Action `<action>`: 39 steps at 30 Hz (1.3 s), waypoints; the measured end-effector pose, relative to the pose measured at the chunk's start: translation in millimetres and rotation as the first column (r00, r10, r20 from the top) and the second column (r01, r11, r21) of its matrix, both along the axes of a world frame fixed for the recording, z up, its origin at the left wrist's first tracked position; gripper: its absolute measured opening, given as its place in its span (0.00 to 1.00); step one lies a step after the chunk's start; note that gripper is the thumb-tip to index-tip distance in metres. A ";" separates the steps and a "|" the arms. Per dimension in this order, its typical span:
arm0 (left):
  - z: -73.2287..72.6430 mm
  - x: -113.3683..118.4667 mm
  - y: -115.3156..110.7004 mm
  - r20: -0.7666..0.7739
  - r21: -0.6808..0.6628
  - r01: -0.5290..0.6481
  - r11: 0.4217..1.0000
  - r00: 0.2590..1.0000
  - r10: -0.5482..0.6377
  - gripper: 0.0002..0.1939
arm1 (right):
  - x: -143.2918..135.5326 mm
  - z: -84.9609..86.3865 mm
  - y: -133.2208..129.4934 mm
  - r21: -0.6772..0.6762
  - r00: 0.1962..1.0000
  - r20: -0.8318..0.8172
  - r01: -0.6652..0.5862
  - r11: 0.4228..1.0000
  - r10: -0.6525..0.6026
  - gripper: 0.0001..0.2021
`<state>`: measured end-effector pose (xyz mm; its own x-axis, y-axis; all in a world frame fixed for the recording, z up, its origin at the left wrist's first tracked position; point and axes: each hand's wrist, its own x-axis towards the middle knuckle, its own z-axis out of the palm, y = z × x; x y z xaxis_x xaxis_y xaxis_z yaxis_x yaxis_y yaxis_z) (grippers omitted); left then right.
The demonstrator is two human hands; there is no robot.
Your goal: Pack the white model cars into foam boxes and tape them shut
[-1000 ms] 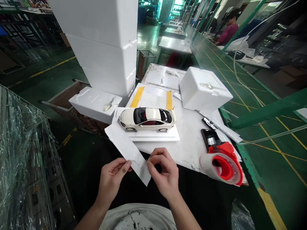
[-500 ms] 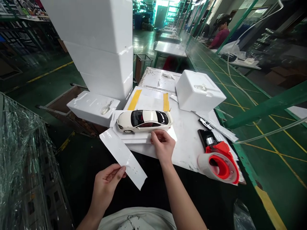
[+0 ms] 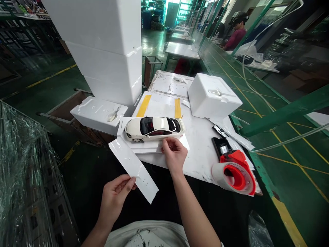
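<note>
A cream-white model car [image 3: 158, 127] stands side-on on a white foam slab [image 3: 144, 148], its front pointing left. My left hand [image 3: 117, 192] pinches the edge of a thin, glossy white strip [image 3: 133, 168] between thumb and fingers; the strip slants down in front of the slab, with a few small marks near its lower end. At the car's near side, by the rear wheel area, is my right hand [image 3: 176, 152]. Its fingers are curled, thumb against forefinger; they hide the rear wheel, and whatever they may hold does not show.
A red tape dispenser [image 3: 238, 171], a dark phone-like object [image 3: 218, 148] and a black-and-white cutter-like tool [image 3: 220, 131] lie right. Foam boxes stand at the back right [image 3: 212, 97] and stacked left [image 3: 110, 61]. A seated person [image 3: 235, 34] is far right.
My left hand and the strip have shifted very slightly right. The right hand stays at the car's side, and the view has moved a little.
</note>
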<state>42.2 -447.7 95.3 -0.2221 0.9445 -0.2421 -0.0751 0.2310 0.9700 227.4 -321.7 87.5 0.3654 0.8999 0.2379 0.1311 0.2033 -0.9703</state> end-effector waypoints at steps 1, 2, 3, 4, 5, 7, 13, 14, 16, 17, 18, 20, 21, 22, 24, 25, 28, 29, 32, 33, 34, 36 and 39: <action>0.4 0.5 -0.1 0.005 -0.003 -0.011 1.000 1.000 0.011 0.12 | -0.3 -0.4 0.4 -0.001 1.000 0.004 0.007 1.000 -0.007 0.10; 0.3 0.2 -0.1 0.007 -0.005 -0.012 1.000 1.000 0.012 0.12 | -0.5 -0.8 0.8 -0.001 1.000 0.007 0.014 1.000 -0.014 0.10; -0.4 -0.7 0.2 0.007 -0.008 -0.003 1.000 1.000 0.003 0.13 | -0.7 -1.2 1.2 -0.001 1.000 0.011 0.020 1.000 -0.020 0.10; -1.6 -2.2 0.7 0.004 -0.011 0.016 1.000 1.000 -0.016 0.13 | -0.8 -1.4 1.5 -0.003 1.000 0.012 0.024 1.000 -0.024 0.10; -3.2 -4.0 1.2 -0.001 -0.012 0.038 0.999 0.999 -0.038 0.13 | -1.1 -1.4 1.7 -0.005 1.000 0.013 0.027 1.000 -0.027 0.10; -6.3 -7.5 2.1 -0.014 -0.011 0.078 0.997 0.997 -0.079 0.13 | -1.7 -0.7 1.6 -0.007 0.999 0.010 0.031 0.999 -0.031 0.10; -5.9 -7.3 2.9 -0.013 0.003 0.058 0.998 0.998 -0.058 0.13 | -0.4 9.2 0.4 -0.047 1.000 -0.013 0.002 0.999 -0.003 0.11; -5.1 -6.9 2.9 -0.008 0.002 0.052 0.999 0.999 -0.052 0.13 | 1.7 11.2 0.7 -0.066 1.000 -0.018 -0.012 0.998 0.011 0.12; -3.5 -6.8 2.5 -0.007 0.001 0.060 0.998 0.998 -0.060 0.13 | 7.8 14.4 1.5 -0.097 0.999 -0.013 -0.035 0.995 0.034 0.16; -2.5 -6.9 2.0 -0.009 0.001 0.065 0.998 0.998 -0.065 0.13 | 11.5 15.5 1.4 -0.104 0.999 -0.005 -0.033 0.994 0.033 0.17; -1.3 -6.8 1.3 -0.008 0.003 0.066 0.998 0.998 -0.066 0.13 | 15.2 16.5 0.5 -0.103 1.000 0.005 -0.015 0.995 0.016 0.18; 1.8 -5.8 -0.6 0.001 0.017 0.034 0.999 0.999 -0.034 0.12 | 21.0 18.4 -5.9 -0.092 0.999 0.018 0.031 0.995 -0.029 0.19; 3.5 -4.9 -1.5 0.010 0.030 0.010 0.999 1.000 -0.010 0.12 | 22.3 19.5 -12.0 -0.092 1.000 0.018 0.015 0.996 -0.014 0.19; 5.2 -3.9 -2.2 0.022 0.047 -0.005 0.999 1.000 0.004 0.11 | 22.5 20.7 -20.4 -0.105 0.998 0.015 -0.053 0.993 0.055 0.17; 7.5 -2.0 -2.1 0.040 0.088 0.005 0.996 0.999 -0.008 0.11 | 19.6 24.0 -42.6 -0.168 0.934 -0.035 -0.357 0.919 0.357 0.13; 8.0 -1.4 -1.2 0.040 0.113 0.034 0.993 0.998 -0.038 0.11 | 17.4 26.2 -55.0 -0.200 0.845 -0.076 -0.533 0.822 0.529 0.12; 6.9 0.2 3.8 -0.011 0.191 0.155 0.969 0.988 -0.155 0.11 | 16.6 38.3 -85.3 -0.226 0.639 -0.084 -0.759 0.610 0.764 0.14; 6.1 0.9 5.6 -0.036 0.209 0.176 0.962 0.984 -0.173 0.11 | 20.3 45.4 -89.2 -0.217 0.643 -0.026 -0.751 0.623 0.766 0.13; 4.8 4.0 9.6 -0.087 0.226 0.155 0.962 0.986 -0.139 0.14 | 45.7 77.5 -71.6 -0.159 0.717 0.226 -0.641 0.751 0.660 0.08; 4.9 4.7 10.6 -0.104 0.230 0.130 0.965 0.989 -0.109 0.15 | 57.6 90.3 -55.1 -0.140 0.730 0.321 -0.593 0.793 0.603 0.05; 5.3 5.0 11.5 -0.127 0.236 0.103 0.966 0.989 -0.075 0.16 | 69.8 102.8 -34.0 -0.115 0.755 0.421 -0.504 0.856 0.502 0.04; 6.2 3.4 13.0 -0.196 0.255 0.058 0.965 0.980 -0.007 0.16 | 92.9 123.5 18.2 -0.076 0.724 0.611 -0.350 0.934 0.321 0.10; 6.5 -3.8 12.6 -0.333 0.300 0.114 0.947 0.943 -0.008 0.15 | 115.0 138.1 98.6 -0.261 0.425 0.869 -0.038 0.965 0.252 0.18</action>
<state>38.4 -435.2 101.8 -0.1779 0.9739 0.1410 0.2589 -0.0919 0.9615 342.4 -223.1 225.7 -0.0939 0.9787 0.1826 0.9256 0.1534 -0.3461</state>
